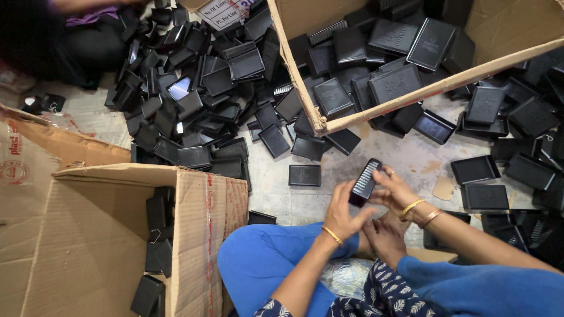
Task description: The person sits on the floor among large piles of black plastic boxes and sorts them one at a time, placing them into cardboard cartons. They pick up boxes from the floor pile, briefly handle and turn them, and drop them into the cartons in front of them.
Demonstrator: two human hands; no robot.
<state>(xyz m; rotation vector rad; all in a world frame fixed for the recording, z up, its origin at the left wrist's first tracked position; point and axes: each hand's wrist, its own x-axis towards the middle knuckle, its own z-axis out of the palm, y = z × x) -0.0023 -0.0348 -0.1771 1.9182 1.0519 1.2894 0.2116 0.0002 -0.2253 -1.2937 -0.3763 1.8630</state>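
while both hands pinch ribbed black piece (365,181): left hand (342,215) cups lower end, right hand (392,189) grips upper edge; black trays (305,175) lie beyond fingertips; keep ribs square, press evenly, judged best.

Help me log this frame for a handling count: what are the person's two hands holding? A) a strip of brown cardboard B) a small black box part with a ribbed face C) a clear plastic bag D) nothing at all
B: the left hand and the right hand both grip a small black box part, its ribbed face turned up, above the floor.
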